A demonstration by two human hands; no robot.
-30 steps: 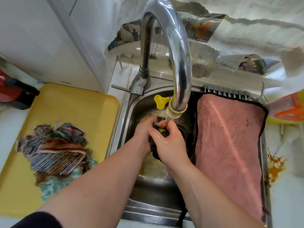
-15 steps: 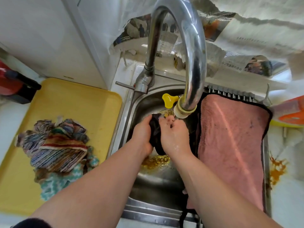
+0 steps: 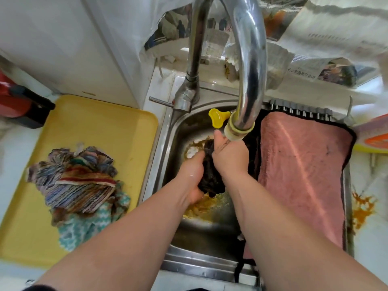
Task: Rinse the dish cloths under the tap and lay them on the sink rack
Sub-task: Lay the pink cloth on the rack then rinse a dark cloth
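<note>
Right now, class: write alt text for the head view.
Left hand and right hand grip a dark cloth under the tap, over the sink. A pink cloth lies on the rack; crumpled cloths sit on a yellow tray.

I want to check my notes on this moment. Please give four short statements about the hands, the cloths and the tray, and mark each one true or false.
1. The left hand and the right hand both grip the dark cloth over the sink. True.
2. A pile of cloths lies on the tray. True.
3. The pink cloth lies on the tray. False: it lies on the rack, at the right side of the sink.
4. The right hand is open and holds nothing. False: it grips the dark cloth.
</note>
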